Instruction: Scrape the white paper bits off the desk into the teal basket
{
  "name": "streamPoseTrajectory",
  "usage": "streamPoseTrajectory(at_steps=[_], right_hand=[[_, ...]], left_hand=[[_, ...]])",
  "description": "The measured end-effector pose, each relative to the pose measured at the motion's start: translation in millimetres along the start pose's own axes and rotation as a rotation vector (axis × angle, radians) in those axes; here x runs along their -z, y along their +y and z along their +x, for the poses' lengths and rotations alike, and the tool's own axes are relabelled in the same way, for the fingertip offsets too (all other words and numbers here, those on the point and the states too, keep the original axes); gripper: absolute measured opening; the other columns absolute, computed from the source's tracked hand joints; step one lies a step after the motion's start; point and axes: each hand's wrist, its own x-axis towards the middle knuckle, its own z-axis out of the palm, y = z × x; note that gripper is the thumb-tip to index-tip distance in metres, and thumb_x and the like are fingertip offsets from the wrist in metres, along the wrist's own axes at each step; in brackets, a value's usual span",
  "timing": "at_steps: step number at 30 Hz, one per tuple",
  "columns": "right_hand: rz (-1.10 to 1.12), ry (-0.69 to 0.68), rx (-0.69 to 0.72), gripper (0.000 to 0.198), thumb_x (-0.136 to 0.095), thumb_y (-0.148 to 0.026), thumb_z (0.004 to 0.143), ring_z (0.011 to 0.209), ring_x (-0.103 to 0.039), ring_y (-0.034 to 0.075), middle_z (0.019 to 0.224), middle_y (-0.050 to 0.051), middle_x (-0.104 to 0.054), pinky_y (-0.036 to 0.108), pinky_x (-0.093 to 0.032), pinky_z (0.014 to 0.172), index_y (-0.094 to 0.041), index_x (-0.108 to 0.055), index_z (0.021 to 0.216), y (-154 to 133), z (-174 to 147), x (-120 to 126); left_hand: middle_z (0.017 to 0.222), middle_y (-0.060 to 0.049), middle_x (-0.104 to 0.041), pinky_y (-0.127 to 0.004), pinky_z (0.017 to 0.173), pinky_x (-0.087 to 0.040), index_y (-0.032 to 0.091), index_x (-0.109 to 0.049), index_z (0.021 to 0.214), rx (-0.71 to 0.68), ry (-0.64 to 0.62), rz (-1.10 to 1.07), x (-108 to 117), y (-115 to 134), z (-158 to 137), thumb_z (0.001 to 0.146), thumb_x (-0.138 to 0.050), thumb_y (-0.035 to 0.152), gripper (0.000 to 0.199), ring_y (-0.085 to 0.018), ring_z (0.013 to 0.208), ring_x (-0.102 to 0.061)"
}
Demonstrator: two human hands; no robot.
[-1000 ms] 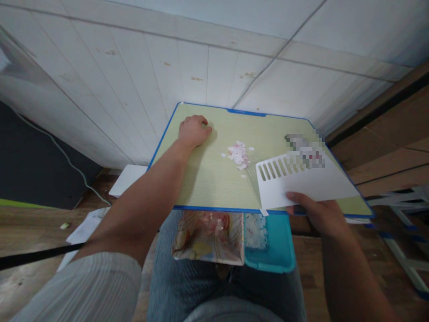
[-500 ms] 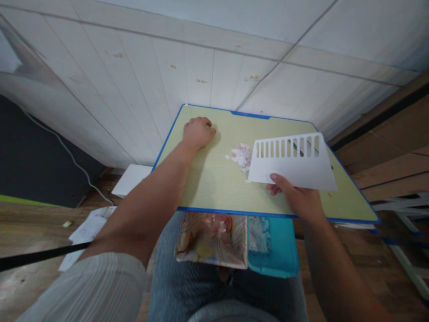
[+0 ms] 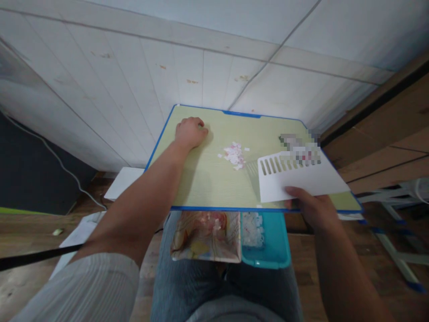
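Note:
My right hand [image 3: 310, 203] grips a white sheet [image 3: 298, 185] by its near edge, thumb on top. A row of slots is cut along the sheet's far edge. It is held over the right part of a pale yellow board [image 3: 208, 183] with a blue rim. Left of the sheet, apart from it, lies a small heap of white and pinkish paper scraps [image 3: 234, 154]. My left hand [image 3: 190, 133] rests on the board's far left part with its fingers curled under. Whether anything is inside them is hidden.
On my lap, below the board's near edge, sit a patterned tray [image 3: 205, 257] and a teal box [image 3: 273, 259] with whitish bits inside. A pixelated patch covers the board's right rear. A white wall [image 3: 187, 62] with a cable [image 3: 254, 76] stands behind; a brown panel [image 3: 378, 134] is at right.
My right hand has drawn the slotted sheet toward me and away from the scraps, tilting it. The whole heap now shows. My left hand stays in place on the board.

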Motion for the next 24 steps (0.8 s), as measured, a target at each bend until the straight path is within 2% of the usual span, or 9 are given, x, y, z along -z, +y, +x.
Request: streamPoseTrajectory(at_steps=[4,9,13,17,20,22,24], right_hand=[[0.044,-0.057,-0.001,0.042,-0.095,-0.055,0.081,0.057,-0.068,0.026,0.057,0.004,-0.070,0.041,-0.065,0.064,-0.029,-0.067,0.062,-6,1,-8],[0.095,-0.122,0.058,0.042,-0.092,-0.054,0.078,0.055,-0.065,0.025,0.055,0.004,-0.067,0.040,-0.061,0.062,-0.030,-0.064,0.059,-11,7,-11],[0.126,-0.150,0.063,0.037,-0.089,-0.054,0.073,0.054,-0.063,0.023,0.055,0.003,-0.066,0.038,-0.058,0.059,-0.029,-0.063,0.062,-10,12,-14],[0.206,-0.085,0.016,0.033,-0.087,-0.054,0.067,0.052,-0.060,0.021,0.056,0.002,-0.068,0.037,-0.055,0.055,-0.029,-0.065,0.068,-6,19,-20],[0.227,-0.040,-0.037,0.031,-0.084,-0.052,0.066,0.049,-0.059,0.021,0.057,0.004,-0.070,0.034,-0.051,0.049,-0.028,-0.066,0.072,-8,36,-27],[0.210,-0.036,-0.078,0.023,-0.081,-0.044,0.067,0.047,-0.059,0.020,0.056,0.006,-0.071,0.031,-0.047,0.045,-0.026,-0.068,0.073,-15,56,-32],[0.178,-0.027,-0.115,0.014,-0.078,-0.035,0.069,0.045,-0.059,0.020,0.054,0.007,-0.071,0.029,-0.045,0.043,-0.025,-0.069,0.071,-26,82,-37]], left_hand=[[0.160,-0.018,-0.082,-0.054,0.135,-0.051,0.022,-0.088,0.142,-0.012,-0.006,0.008,0,-2,0,0.104,-0.067,0.038,0.046,-0.040,0.154,-0.069],[0.160,-0.023,-0.081,-0.057,0.131,-0.052,0.018,-0.085,0.146,-0.060,-0.010,0.087,8,4,-9,0.109,-0.060,0.036,0.049,-0.042,0.153,-0.071],[0.158,-0.025,-0.081,-0.059,0.130,-0.051,0.018,-0.084,0.146,-0.080,-0.034,0.199,19,16,-29,0.113,-0.050,0.032,0.050,-0.042,0.153,-0.071],[0.172,-0.025,-0.072,-0.063,0.133,-0.048,0.018,-0.076,0.159,-0.029,-0.080,0.227,28,18,-62,0.115,-0.047,0.035,0.055,-0.043,0.162,-0.064],[0.188,-0.018,-0.061,-0.065,0.140,-0.044,0.025,-0.066,0.172,-0.039,-0.130,0.217,31,9,-87,0.121,-0.042,0.041,0.058,-0.039,0.175,-0.052],[0.195,-0.015,-0.052,-0.065,0.144,-0.040,0.028,-0.063,0.176,-0.047,-0.151,0.231,33,2,-98,0.123,-0.041,0.046,0.060,-0.038,0.180,-0.046],[0.194,-0.016,-0.053,-0.064,0.144,-0.041,0.027,-0.064,0.176,-0.060,-0.165,0.233,36,-3,-100,0.122,-0.046,0.048,0.060,-0.038,0.180,-0.047]])
